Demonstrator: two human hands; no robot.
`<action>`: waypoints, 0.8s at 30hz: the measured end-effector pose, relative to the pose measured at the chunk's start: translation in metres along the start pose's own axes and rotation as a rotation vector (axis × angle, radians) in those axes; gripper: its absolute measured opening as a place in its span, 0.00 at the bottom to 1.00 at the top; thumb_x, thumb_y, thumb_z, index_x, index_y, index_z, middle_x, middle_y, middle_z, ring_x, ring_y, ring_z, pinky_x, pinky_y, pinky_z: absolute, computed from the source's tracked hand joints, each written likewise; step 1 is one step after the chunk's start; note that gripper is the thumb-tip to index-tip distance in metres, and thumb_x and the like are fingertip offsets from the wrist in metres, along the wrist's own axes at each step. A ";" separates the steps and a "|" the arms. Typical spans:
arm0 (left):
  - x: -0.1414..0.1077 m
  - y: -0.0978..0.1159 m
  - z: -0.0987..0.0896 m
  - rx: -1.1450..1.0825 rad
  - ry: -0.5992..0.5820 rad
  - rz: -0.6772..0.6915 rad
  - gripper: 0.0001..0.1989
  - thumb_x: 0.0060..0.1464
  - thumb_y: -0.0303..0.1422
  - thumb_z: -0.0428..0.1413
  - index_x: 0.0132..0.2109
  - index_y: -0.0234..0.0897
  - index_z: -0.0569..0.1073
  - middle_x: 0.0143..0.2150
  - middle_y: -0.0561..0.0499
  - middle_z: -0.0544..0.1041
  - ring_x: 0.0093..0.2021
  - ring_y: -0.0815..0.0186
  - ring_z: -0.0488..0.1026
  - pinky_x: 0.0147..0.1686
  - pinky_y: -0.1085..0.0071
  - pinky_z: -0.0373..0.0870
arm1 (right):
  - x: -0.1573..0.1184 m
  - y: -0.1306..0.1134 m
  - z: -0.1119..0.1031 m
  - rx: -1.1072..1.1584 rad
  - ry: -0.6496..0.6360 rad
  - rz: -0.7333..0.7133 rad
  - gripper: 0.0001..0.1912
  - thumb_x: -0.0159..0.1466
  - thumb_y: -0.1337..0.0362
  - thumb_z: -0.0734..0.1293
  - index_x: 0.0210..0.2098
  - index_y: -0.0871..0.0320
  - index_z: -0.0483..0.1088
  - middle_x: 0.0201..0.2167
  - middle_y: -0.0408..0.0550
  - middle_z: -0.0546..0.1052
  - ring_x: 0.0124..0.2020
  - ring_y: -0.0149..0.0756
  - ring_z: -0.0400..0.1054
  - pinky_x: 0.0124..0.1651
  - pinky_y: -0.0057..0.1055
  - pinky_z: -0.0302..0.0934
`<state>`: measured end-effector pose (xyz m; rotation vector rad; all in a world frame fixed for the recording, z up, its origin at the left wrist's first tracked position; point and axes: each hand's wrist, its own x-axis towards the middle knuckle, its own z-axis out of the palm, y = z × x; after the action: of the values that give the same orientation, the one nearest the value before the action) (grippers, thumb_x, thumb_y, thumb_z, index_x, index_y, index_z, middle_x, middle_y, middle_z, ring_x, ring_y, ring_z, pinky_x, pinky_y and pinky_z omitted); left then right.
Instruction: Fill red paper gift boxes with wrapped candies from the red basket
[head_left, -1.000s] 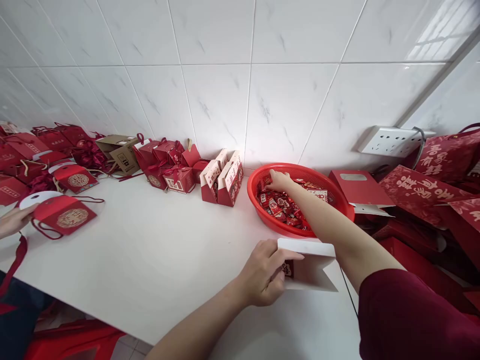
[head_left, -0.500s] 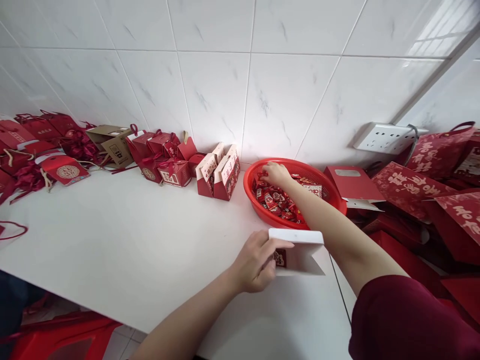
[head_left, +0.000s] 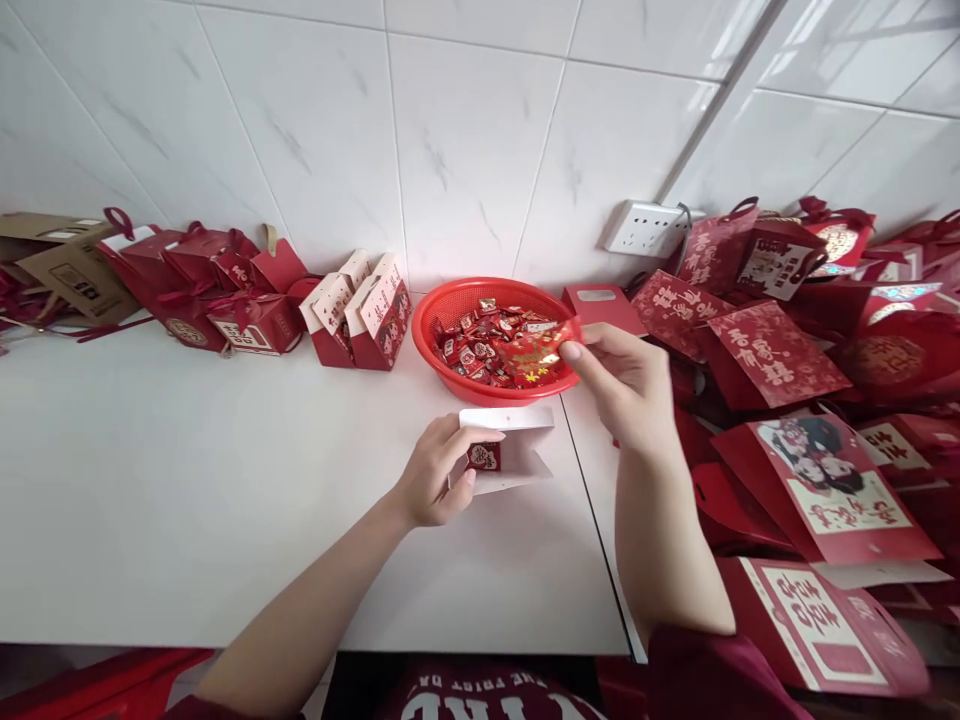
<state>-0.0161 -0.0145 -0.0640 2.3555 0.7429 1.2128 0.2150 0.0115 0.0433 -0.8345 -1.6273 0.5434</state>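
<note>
My left hand (head_left: 442, 470) grips the left side of a small gift box (head_left: 517, 462), whose white inside faces me. A dark red wrapped candy (head_left: 484, 457) shows inside the box, near my fingers. Beyond the box stands a red plastic basket (head_left: 450, 383) with many small red-wrapped candies (head_left: 480, 335) in it. Over the basket's right edge, my right hand (head_left: 626, 385) pinches a shiny red and gold candy packet (head_left: 536, 352) between thumb and fingers.
Two cream and red boxes (head_left: 379, 325) stand left of the basket, with several red ribboned boxes (head_left: 259, 325) and a brown box (head_left: 79, 270) further left. Red gift boxes (head_left: 780, 350) are piled on the right. A white power strip (head_left: 649, 228) rests against the tiled wall.
My right hand has come out of the basket and moved right, now with the red and gold packet. My left hand still holds the box. The view has turned to the right.
</note>
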 end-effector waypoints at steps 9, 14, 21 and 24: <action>0.004 -0.004 0.003 0.003 0.022 0.057 0.19 0.59 0.36 0.47 0.55 0.37 0.70 0.47 0.41 0.74 0.45 0.54 0.70 0.44 0.59 0.66 | -0.041 -0.051 -0.039 -0.115 0.479 -0.553 0.10 0.66 0.54 0.67 0.44 0.40 0.79 0.29 0.45 0.74 0.32 0.41 0.70 0.34 0.40 0.68; 0.008 -0.007 -0.011 -0.083 0.026 -0.025 0.18 0.61 0.35 0.47 0.55 0.36 0.70 0.50 0.42 0.75 0.48 0.56 0.73 0.46 0.61 0.70 | -0.035 -0.037 -0.026 -0.237 -0.241 -0.196 0.10 0.70 0.60 0.63 0.47 0.48 0.75 0.42 0.48 0.78 0.45 0.43 0.74 0.48 0.42 0.71; 0.010 -0.009 -0.021 -0.006 -0.017 0.019 0.18 0.60 0.33 0.46 0.53 0.37 0.73 0.48 0.43 0.77 0.45 0.56 0.73 0.43 0.61 0.70 | -0.030 -0.019 -0.028 -0.488 -0.652 0.031 0.16 0.70 0.64 0.61 0.57 0.52 0.68 0.56 0.51 0.74 0.55 0.45 0.71 0.55 0.43 0.68; 0.008 -0.004 -0.016 0.055 -0.025 0.117 0.18 0.57 0.33 0.47 0.51 0.38 0.74 0.41 0.44 0.77 0.39 0.57 0.72 0.38 0.61 0.69 | -0.032 -0.022 -0.041 -0.498 -0.679 0.084 0.14 0.71 0.63 0.61 0.55 0.53 0.69 0.52 0.50 0.76 0.51 0.44 0.73 0.53 0.41 0.68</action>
<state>-0.0268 -0.0053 -0.0521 2.4847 0.6460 1.2222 0.2525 -0.0306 0.0479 -1.1641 -2.4196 0.5159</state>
